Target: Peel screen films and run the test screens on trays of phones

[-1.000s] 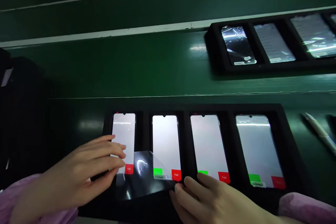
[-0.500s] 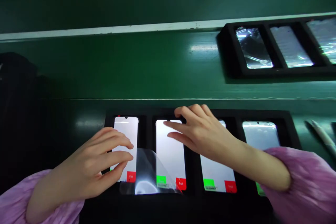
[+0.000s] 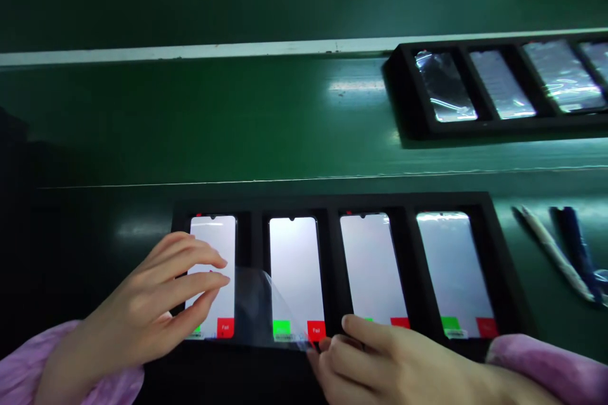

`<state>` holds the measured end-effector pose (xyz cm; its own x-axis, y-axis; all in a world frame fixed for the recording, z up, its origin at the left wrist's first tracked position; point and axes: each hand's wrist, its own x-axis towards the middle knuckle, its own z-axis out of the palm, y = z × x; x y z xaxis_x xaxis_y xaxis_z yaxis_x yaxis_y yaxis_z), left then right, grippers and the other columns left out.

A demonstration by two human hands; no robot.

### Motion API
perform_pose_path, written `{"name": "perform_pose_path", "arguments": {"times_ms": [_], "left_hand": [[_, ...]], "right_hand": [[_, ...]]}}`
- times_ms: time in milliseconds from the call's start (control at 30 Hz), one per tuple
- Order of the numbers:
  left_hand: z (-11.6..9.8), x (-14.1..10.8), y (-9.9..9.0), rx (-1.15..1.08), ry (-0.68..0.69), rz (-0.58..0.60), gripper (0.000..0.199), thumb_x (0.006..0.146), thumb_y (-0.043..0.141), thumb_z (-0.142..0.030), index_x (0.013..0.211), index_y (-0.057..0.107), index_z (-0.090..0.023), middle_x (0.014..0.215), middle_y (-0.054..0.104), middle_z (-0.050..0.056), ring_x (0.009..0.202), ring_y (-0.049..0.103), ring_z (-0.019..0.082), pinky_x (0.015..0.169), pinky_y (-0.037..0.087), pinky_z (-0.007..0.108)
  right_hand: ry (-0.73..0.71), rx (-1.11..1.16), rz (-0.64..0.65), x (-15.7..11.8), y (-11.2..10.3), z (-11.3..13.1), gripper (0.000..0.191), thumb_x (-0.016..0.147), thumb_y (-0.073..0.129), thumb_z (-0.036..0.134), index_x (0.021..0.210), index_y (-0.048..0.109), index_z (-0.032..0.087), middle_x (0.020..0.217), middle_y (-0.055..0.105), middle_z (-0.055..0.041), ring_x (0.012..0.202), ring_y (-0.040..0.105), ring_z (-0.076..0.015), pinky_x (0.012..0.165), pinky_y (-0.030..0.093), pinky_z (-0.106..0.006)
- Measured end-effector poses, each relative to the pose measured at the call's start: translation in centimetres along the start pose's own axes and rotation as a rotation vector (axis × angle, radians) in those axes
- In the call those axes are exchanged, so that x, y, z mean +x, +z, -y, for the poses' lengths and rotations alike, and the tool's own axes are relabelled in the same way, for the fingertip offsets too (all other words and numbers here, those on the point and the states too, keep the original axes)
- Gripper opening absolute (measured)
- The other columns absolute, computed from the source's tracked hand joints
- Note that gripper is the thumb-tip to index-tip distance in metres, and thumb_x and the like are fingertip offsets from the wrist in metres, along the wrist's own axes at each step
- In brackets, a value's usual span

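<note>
Seen from the head camera, a black tray (image 3: 332, 204) lies along the near edge of a green conveyor belt (image 3: 190, 120) and holds four smartphones in separate slots. Each lit screen shows a green patch and a red "Fail" button near its lower end. A clear plastic film (image 3: 254, 310) arches across the lower part of the tray, from the first smartphone (image 3: 211, 266) over the gap to the lower part of the second smartphone (image 3: 294, 272).

The left hand (image 3: 147, 300) is open, with its fingers spread over the first smartphone's screen; whether they touch the glass cannot be told. The right hand (image 3: 375, 361) sits at the tray's near edge, its fingers closed in a pinch on the film's lower corner, just beside the second smartphone's red button. A pink left sleeve (image 3: 80, 370) and a pink right sleeve (image 3: 546, 367) cover the wrists.

A broad band of belt separates the tray's far edge from a white strip (image 3: 190, 50). Beyond the strip's right end, a second black tray (image 3: 494, 85) holds glare-streaked smartphones. Just right of the near tray lie a white pen (image 3: 555, 256) and a dark blue pen (image 3: 574, 247).
</note>
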<state>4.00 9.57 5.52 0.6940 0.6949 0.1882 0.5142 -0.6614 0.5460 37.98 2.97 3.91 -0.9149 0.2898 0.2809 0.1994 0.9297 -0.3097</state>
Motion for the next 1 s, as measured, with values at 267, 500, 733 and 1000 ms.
{"name": "perform_pose_path", "arguments": {"times_ms": [267,500,733,1000], "left_hand": [[2.0,-4.4,4.1,-0.31,-0.674,-0.618,0.026,0.099,0.061,-0.033,0.124,0.07,-0.032,0.149,0.06,0.004,0.144,0.054,0.03,0.122,0.048,0.056],[0.9,-3.6,5.9,-0.41,-0.694,-0.691,0.019,0.101,0.057,-0.035,0.113,0.07,-0.027,0.146,0.062,0.006,0.148,0.05,0.03,0.125,0.043,0.056],[1.6,-0.5,3.3,-0.042,-0.668,-0.293,0.039,0.097,0.061,-0.051,0.126,0.072,-0.027,0.141,0.053,0.011,0.127,0.057,0.031,0.087,0.06,0.04],[3.2,2.5,1.3,0.277,-0.541,-0.2,0.035,0.097,0.056,-0.049,0.103,0.074,-0.02,0.122,0.058,0.012,0.121,0.057,0.032,0.1,0.055,0.049]], "right_hand": [[0.532,0.218,-0.017,2.9,-0.9,-4.0,0.017,0.096,0.057,0.006,0.091,0.068,0.018,0.087,0.065,-0.0016,0.071,0.056,-0.0128,0.06,0.04,-0.029],[0.991,0.591,-0.374,3.9,-4.6,-9.4,0.012,0.094,0.068,0.031,0.09,0.066,0.02,0.073,0.062,0.0022,0.057,0.051,-0.0102,0.052,0.036,-0.027],[1.095,0.542,-0.551,3.0,-6.0,-7.8,0.014,0.093,0.071,0.034,0.089,0.063,0.023,0.072,0.056,0.0026,0.056,0.047,-0.0102,0.053,0.033,-0.029],[1.044,0.534,-0.604,2.4,-5.5,-6.6,0.015,0.091,0.072,0.034,0.089,0.064,0.021,0.08,0.062,0.0008,0.058,0.049,-0.0101,0.055,0.035,-0.03]]}}
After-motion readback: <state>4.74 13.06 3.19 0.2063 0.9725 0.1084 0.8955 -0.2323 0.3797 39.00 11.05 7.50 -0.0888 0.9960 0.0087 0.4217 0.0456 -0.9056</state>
